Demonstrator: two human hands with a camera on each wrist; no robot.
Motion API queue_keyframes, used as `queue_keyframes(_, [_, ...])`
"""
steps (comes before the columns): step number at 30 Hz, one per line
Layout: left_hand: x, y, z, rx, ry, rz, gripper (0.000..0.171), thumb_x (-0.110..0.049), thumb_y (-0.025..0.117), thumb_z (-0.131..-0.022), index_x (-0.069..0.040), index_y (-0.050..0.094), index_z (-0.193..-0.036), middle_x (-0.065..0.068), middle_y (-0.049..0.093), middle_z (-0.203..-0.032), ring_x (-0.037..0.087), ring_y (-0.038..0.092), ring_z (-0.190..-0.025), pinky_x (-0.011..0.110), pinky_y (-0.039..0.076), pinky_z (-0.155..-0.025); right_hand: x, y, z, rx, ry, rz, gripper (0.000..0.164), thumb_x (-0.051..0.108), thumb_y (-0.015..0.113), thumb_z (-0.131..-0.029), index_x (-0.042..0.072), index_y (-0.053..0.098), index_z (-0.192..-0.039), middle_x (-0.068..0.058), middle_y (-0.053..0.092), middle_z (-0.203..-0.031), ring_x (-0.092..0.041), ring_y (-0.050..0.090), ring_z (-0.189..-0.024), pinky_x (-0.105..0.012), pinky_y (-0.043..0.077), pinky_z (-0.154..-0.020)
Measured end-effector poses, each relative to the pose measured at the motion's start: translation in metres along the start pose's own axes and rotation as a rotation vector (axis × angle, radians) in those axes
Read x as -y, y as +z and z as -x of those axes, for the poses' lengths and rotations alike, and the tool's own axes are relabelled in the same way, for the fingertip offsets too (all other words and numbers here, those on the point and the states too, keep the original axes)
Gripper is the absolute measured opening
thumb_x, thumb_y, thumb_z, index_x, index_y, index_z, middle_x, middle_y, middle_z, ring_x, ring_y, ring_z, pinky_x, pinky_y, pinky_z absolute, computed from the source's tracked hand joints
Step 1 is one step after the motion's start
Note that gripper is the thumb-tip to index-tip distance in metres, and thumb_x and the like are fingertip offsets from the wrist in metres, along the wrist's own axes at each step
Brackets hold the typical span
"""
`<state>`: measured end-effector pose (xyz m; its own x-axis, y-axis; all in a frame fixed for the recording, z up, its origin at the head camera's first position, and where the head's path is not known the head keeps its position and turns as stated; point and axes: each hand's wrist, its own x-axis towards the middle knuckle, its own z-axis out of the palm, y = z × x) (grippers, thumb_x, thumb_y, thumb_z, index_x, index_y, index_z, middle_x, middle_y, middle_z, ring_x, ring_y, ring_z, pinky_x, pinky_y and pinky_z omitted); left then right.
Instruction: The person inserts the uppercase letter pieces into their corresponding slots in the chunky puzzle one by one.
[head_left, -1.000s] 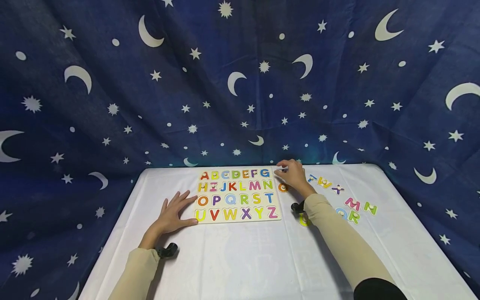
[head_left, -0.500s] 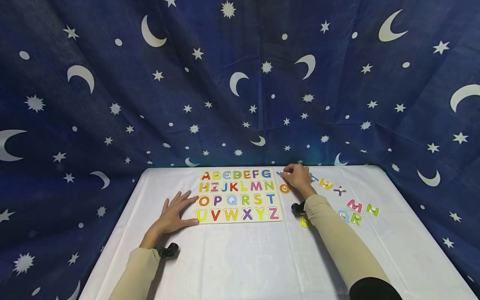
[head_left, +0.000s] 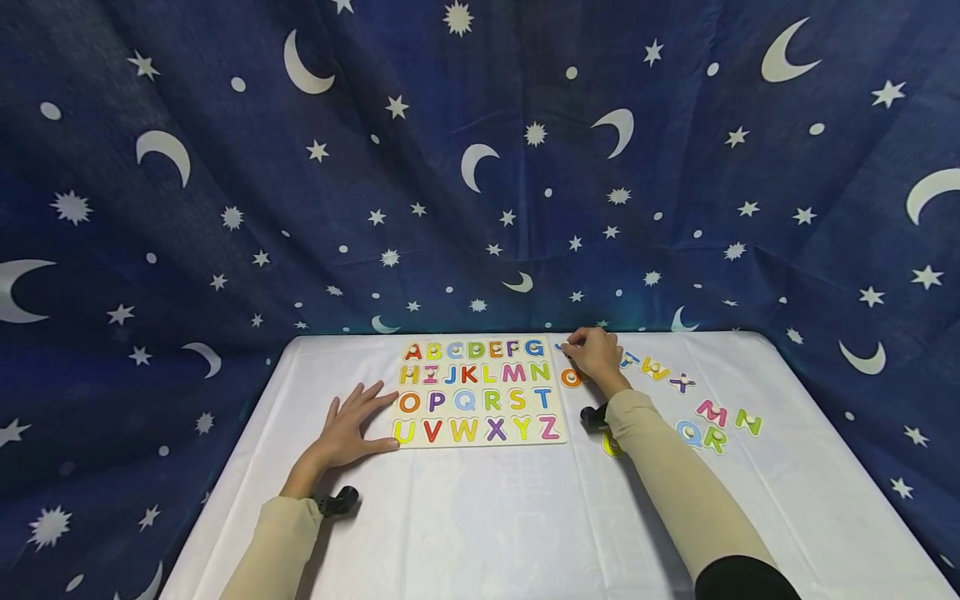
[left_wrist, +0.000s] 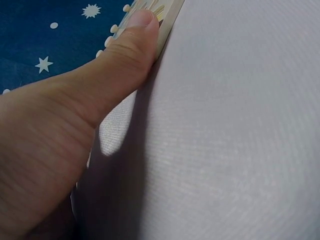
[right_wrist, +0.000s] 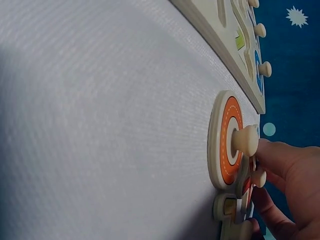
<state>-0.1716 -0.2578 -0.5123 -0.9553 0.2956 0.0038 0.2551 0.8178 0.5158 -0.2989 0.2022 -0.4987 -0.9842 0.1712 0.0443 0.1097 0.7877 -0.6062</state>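
White tablecloth: it covers the table point(head_left: 480, 525) and lies beneath everything here.
Left hand point(head_left: 347, 429): spread wide, thumb on the board's near left corner, forefinger touching its left edge.
Yellow piece point(head_left: 612, 444): half hidden by the right sleeve point(head_left: 675, 475); its letter cannot be read.
Q and R: the light blue Q point(head_left: 688, 432) and green R point(head_left: 715, 438) lie side by side, right of that sleeve.
M and N: pink M point(head_left: 711, 412) and green N point(head_left: 748, 422), slightly farther.
Alphabet board point(head_left: 450, 416): between the hands; knobbed pieces fill A to G and H, I, while the remaining letters look flat in their recesses.
Orange O point(head_left: 572, 378): loose, just beside the board's right edge, below the right hand.
X and W: purple X point(head_left: 682, 382), then orange W point(head_left: 655, 369), right of that hand.
Right hand point(head_left: 596, 354): fingers bent narrow among loose pieces, near a red piece point(right_wrist: 246, 186); cannot tell whether they grip anything.
Blue piece point(head_left: 558, 347): at its fingertips, near G.
Backdrop point(head_left: 420, 167): navy, moons and stars.
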Motion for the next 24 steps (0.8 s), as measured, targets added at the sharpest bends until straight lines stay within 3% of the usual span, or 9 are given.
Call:
queue_keyframes(15, [-0.002, -0.001, 0.0, -0.005, 0.007, 0.009, 0.09, -0.056, 0.086, -0.076, -0.021, 0.053, -0.151, 0.016, 0.031, -0.166, 0.046, 0.013, -0.155, 0.071, -0.005, -0.119, 0.004, -0.002, -0.001, 0.021, 0.037, -0.015, 0.017, 0.023, 0.076, -0.093, 0.008, 0.078, -0.099, -0.012, 0.07, -0.102, -0.037, 0.05, -0.111, -0.055, 0.036, -0.096])
queue_keyframes(20, [-0.001, 0.001, -0.001, 0.005, 0.011, -0.001, 0.091, -0.059, 0.084, -0.076, -0.022, 0.051, -0.152, 0.015, 0.03, -0.167, 0.046, 0.012, -0.155, 0.072, -0.005, -0.119, 0.007, -0.006, 0.0, 0.018, 0.014, 0.005, 0.017, 0.023, 0.076, -0.093, 0.008, 0.078, -0.099, -0.012, 0.07, -0.099, -0.037, 0.05, -0.11, -0.055, 0.036, -0.095])
queue_keyframes(24, [-0.002, -0.001, 0.0, 0.005, 0.001, 0.009, 0.09, -0.057, 0.085, -0.076, -0.021, 0.052, -0.152, 0.016, 0.03, -0.167, 0.046, 0.012, -0.155, 0.071, -0.006, -0.119, 0.014, -0.01, 0.004, -0.003, -0.046, -0.01, 0.017, 0.024, 0.076, -0.093, 0.009, 0.079, -0.1, -0.014, 0.067, -0.108, -0.04, 0.05, -0.117, -0.056, 0.035, -0.098])
